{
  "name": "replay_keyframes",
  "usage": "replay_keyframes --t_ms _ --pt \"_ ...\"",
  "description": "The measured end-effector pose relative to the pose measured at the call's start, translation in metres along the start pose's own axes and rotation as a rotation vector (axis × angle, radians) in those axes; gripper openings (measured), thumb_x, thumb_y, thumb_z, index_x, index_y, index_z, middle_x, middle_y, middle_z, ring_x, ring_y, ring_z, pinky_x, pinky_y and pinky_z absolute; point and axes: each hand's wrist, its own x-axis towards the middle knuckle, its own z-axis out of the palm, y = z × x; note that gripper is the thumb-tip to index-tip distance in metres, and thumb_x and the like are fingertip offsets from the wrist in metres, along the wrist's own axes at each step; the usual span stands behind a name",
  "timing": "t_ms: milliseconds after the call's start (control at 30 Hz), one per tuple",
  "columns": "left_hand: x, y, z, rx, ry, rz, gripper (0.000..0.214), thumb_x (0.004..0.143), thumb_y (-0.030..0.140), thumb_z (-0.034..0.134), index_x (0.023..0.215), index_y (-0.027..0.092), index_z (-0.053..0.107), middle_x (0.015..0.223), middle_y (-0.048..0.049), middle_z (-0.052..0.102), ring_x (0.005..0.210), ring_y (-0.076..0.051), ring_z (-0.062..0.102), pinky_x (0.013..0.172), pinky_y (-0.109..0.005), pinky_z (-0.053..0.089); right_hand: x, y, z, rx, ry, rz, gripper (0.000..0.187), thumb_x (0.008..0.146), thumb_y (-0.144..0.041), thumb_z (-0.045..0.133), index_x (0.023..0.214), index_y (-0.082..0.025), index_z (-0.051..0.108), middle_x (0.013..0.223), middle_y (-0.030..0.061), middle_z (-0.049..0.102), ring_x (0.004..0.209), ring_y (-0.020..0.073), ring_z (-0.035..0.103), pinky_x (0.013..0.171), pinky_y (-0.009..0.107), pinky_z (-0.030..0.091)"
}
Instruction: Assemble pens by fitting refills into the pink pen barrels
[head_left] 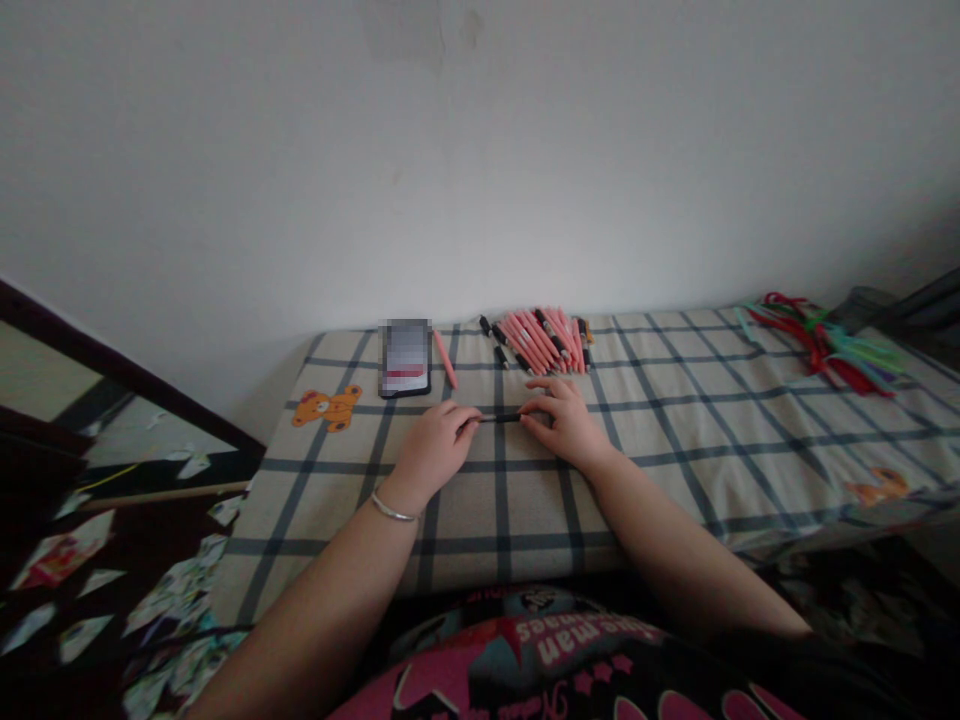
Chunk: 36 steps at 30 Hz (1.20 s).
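Observation:
My left hand (435, 448) and my right hand (561, 420) rest on a checked cloth and pinch the two ends of a thin dark pen-like stick (501, 417) held level between them. Both hands have their fingers closed on it. A silver bangle sits on my left wrist. Just beyond my right hand lies a pile of pink and black pens (540, 342). One single pink pen (445, 359) lies apart, to the left of the pile.
A phone (406, 357) lies face up at the back, left of the single pen. A bundle of red and green strips (825, 345) sits at the far right. The checked cloth (675, 440) carries an orange bear print (327, 408). Paper scraps litter the floor at left.

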Motion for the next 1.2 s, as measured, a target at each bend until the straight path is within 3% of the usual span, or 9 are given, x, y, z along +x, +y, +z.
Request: replay_keyframes --t_ms 633,867,1200 --pt "0.0005 0.0008 -0.0004 -0.009 0.001 -0.003 0.02 0.089 0.022 0.047 0.096 0.02 0.066 0.092 -0.0041 0.063 0.089 -0.018 0.059 0.081 -0.032 0.047 -0.0007 -0.0011 -0.0013 0.023 0.011 0.013 0.01 0.073 -0.02 0.068 0.083 -0.022 0.067 0.119 0.0087 0.054 0.114 0.0272 0.047 0.097 0.047 0.04" --pt "0.0 0.0018 -0.0013 0.005 0.008 0.002 0.02 0.089 0.022 0.047 0.097 0.02 0.065 0.092 -0.0043 0.063 0.089 -0.019 0.059 0.08 -0.032 0.047 -0.0008 -0.0009 -0.0011 0.002 0.001 0.012 0.015 0.082 -0.029 0.059 0.092 -0.023 0.069 0.119 0.0089 0.056 0.112 0.0264 0.049 0.098 0.048 0.039" --pt "0.0 0.0017 -0.0011 -0.007 0.012 0.01 0.02 0.089 0.021 0.047 0.097 0.02 0.065 0.092 -0.0038 0.062 0.089 -0.019 0.059 0.08 -0.031 0.047 0.0011 0.0002 -0.0006 -0.005 -0.049 -0.034 0.014 0.085 -0.027 0.056 0.08 -0.022 0.069 0.105 0.0066 0.063 0.102 0.0226 0.053 0.094 0.043 0.043"
